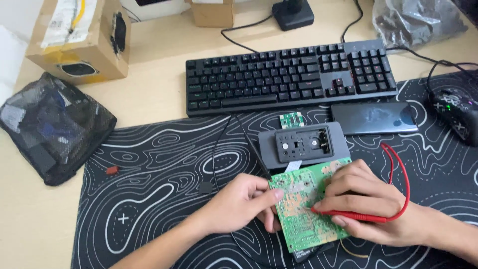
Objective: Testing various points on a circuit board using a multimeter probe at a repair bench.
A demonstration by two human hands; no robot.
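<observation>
Head view, work item: I log a green circuit board, solder side up, lying on the patterned desk mat at front centre, partly over a dark object I cannot identify.
Head view, left hand: I see my left hand curled against the board's left edge, thumb on its upper-left corner; a black probe lead runs from it up the mat.
Head view, right hand: my right hand is closed on a red probe, pinched pen-fashion, its tip touching the board near the middle.
Head view, red lead: I note the red wire looping from the probe up and round the back of that hand.
Head view, just behind the board: a grey box-shaped device with a dark top panel; a small green module beyond it.
Head view, right of the device: a dark flat slab; a black mouse at the far right.
Head view, rear: a black keyboard.
Head view, left: a black mesh pouch; a cardboard box on the pale desk.
</observation>
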